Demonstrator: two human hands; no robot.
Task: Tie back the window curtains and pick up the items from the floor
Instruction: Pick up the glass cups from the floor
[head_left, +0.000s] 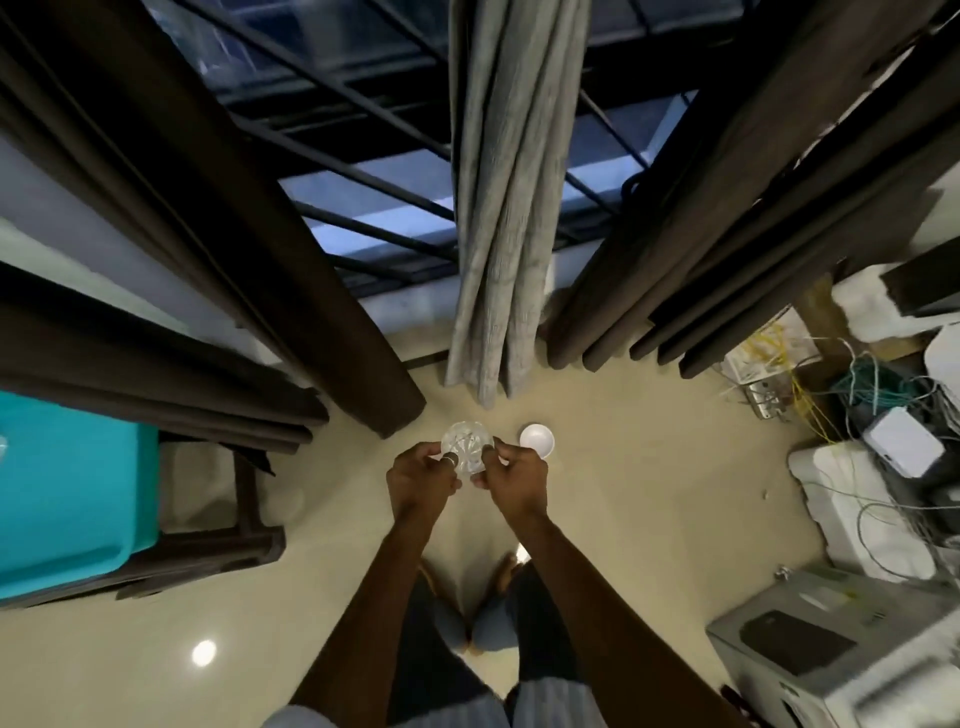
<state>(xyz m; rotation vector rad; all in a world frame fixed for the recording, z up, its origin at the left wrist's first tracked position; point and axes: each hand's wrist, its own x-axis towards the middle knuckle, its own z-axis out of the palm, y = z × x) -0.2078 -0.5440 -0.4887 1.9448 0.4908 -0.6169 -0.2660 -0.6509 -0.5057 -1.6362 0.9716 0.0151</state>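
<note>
Left hand and right hand are jointly gripping a clear glass dish over the floor.
The fingers of each hand are curling round opposite edges of the dish. A white bowl is sitting on the floor just beside the right hand. Beyond, a grey curtain is hanging untied between two brown curtains at the barred window.

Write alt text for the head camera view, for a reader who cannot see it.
From above, a person's left hand and right hand hold a clear glass bowl between them over a beige floor, next to a small white bowl. A grey curtain hangs between a left brown curtain and a right brown curtain before a barred window.
</note>
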